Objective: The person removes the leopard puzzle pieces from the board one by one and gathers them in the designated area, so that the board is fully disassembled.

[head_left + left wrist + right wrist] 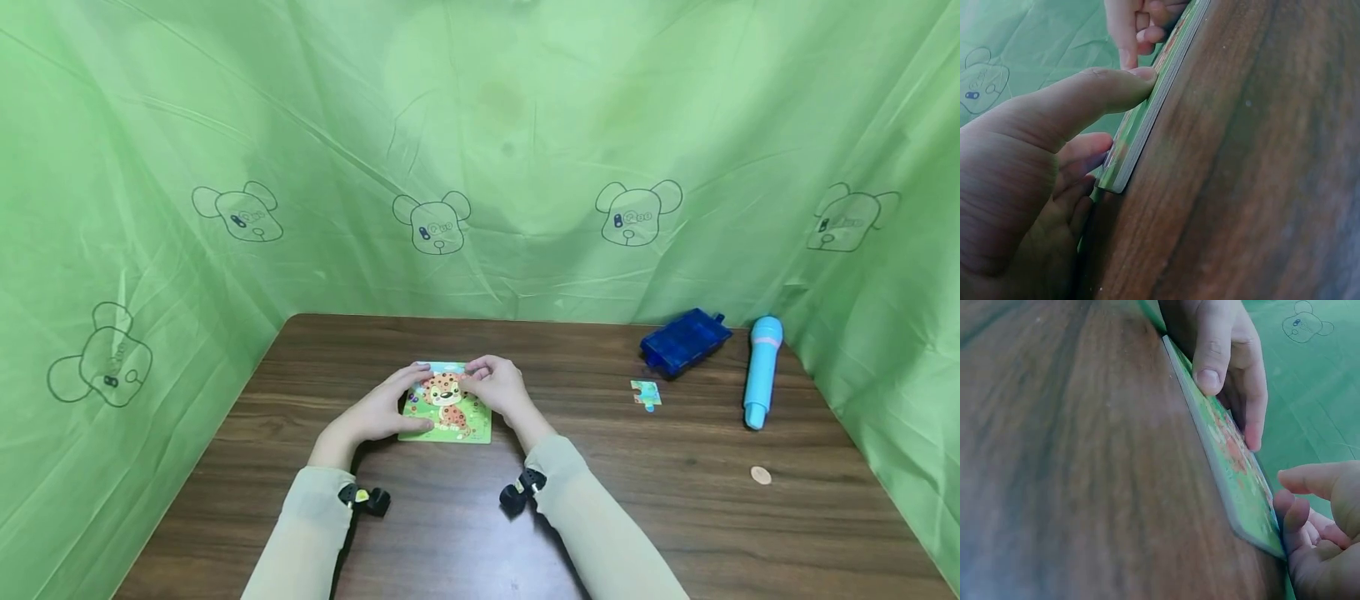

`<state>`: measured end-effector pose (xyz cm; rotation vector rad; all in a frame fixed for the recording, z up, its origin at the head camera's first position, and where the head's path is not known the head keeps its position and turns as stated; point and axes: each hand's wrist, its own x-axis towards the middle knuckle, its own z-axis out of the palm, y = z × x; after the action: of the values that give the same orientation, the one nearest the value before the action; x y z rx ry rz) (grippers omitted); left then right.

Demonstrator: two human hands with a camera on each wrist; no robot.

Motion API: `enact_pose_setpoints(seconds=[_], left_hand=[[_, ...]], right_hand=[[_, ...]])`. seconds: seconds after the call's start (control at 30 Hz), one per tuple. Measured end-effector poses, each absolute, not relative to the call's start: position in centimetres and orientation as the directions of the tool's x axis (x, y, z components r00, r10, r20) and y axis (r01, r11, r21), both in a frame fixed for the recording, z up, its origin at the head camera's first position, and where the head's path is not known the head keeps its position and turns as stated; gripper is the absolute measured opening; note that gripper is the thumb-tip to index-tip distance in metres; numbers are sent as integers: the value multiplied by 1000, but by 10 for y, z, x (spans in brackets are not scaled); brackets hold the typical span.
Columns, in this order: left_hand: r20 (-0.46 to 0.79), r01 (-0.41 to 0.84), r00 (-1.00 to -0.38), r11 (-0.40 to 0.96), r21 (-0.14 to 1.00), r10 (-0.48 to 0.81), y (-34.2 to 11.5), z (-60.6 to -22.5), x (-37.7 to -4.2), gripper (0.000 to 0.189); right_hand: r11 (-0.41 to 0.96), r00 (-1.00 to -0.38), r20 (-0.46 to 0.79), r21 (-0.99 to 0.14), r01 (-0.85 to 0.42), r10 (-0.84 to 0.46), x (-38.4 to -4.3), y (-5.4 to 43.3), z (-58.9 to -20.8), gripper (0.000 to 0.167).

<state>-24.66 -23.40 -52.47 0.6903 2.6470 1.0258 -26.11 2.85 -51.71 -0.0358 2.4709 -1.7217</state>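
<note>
A leopard puzzle board [448,410] is seen lying flat on a wood-grain desk [600,500], with a strip of wood left between it and the far edge. Its left side is steadied by the left hand [380,410], the grip spread wide, thumb laid on top. Over the upper right, the right hand [504,388] is poised with bent fingers; whether anything is pinched in that grip cannot be told. By a broad stretch of wood, the board is separated from a loose puzzle piece [645,393], a blue case [685,342], a toy microphone [763,371] and a round disc [761,475], all captured only in the head view. The board's layered rim is revealed by the left wrist camera.
</note>
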Motion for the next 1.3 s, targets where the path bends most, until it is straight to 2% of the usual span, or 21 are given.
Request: enact_pose_setpoints(seconds=[0.57,0.87,1.3], left_hand=[[-13,363,-863,638,679,505,-232,-519,-246,94],[-18,365,-859,636,680,511,-231,-521,-245,93],[-27,357,-857,632,687,514,-231,-518,-244,92]], right_hand=[[413,-995,-60,-910,23,-77,-261,23,-516,34],[318,-986,-149,-941,117,-78,-257,21,-516,38],[235,-982,-174,-960,153,-70,-254,21,-511,35]])
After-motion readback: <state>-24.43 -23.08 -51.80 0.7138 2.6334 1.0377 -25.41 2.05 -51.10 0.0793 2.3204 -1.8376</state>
